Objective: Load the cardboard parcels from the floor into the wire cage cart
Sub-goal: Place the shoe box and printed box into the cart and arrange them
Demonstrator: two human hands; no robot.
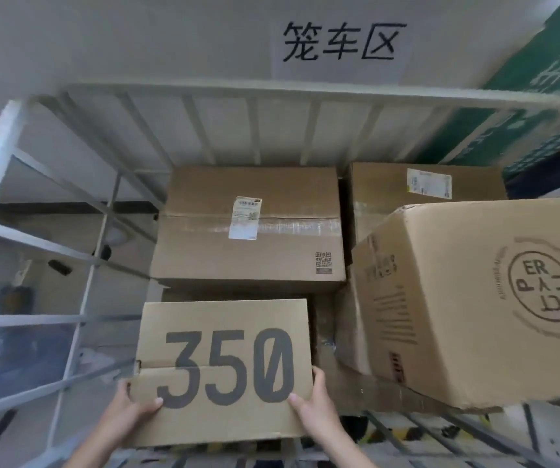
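A flat 350 box (221, 369) is held over the near left of the cart (184, 92), gripped at its near corners. Left hand (130, 413) is clamped on the near left corner, thumb on the top face, fingers hidden underneath. Right hand (315, 400) is pressed on the near right corner, thumb on top, fingers wrapped along the side edge. Whether the box is already resting on something below cannot be told; its far edge sits just in front of the labelled box (248, 224).

Already in the cart: the labelled box at centre back, a second box (424, 190) at back right, and a big tilted box (474, 305) on the right, leaning and overhanging the near rail.

Step judged: the 350 box is being placed into the free near-left slot.

To be done well:
- Box should be kept level and slid forward until its far edge is butted against the labelled box.
- Left edge should be kept clear of the side bars (79, 258) so fingers are not pinched against them.
- Fingers under the box should be drawn out only once the far end is supported.
- Contact with the tilted box should be avoided; it looks unstable and could slip if nudged.
- Lid seam should be kept on top so the flap is not sprung.
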